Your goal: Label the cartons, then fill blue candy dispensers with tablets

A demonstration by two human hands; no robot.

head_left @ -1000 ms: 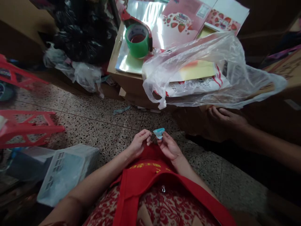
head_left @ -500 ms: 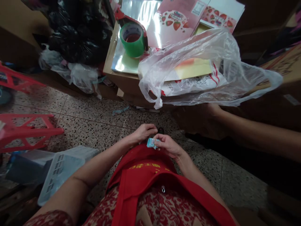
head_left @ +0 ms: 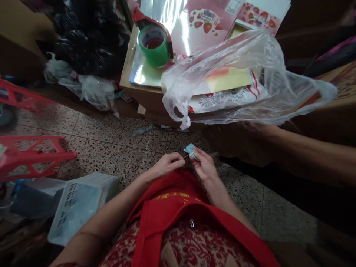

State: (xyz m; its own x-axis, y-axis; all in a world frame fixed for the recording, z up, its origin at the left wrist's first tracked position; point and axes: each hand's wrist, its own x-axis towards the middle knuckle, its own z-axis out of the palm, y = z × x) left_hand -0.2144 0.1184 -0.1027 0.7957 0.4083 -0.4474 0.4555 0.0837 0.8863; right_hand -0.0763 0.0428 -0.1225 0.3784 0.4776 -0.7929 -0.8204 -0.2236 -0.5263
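Between the fingers of my right hand (head_left: 205,164) is a small light-blue packet (head_left: 190,151), held above the red apron (head_left: 175,185). My left hand (head_left: 170,163) is closed just to its left, pinching the end of a thin dark strand (head_left: 186,156) that runs towards the packet. The strand is too small to identify. The two hands are close together but apart, over the speckled floor.
Ahead stands a carton (head_left: 144,97) bearing a green tape roll (head_left: 154,46), pink strawberry-print sheets (head_left: 204,22) and a clear plastic bag (head_left: 233,111). Another person's arm (head_left: 314,148) reaches in from the right. Red stools (head_left: 33,157) and a translucent basket (head_left: 80,204) are at left.
My right hand has turned and lifted the blue packet forward and slightly right. My left hand has moved slightly back. The other person's arm has shifted right.
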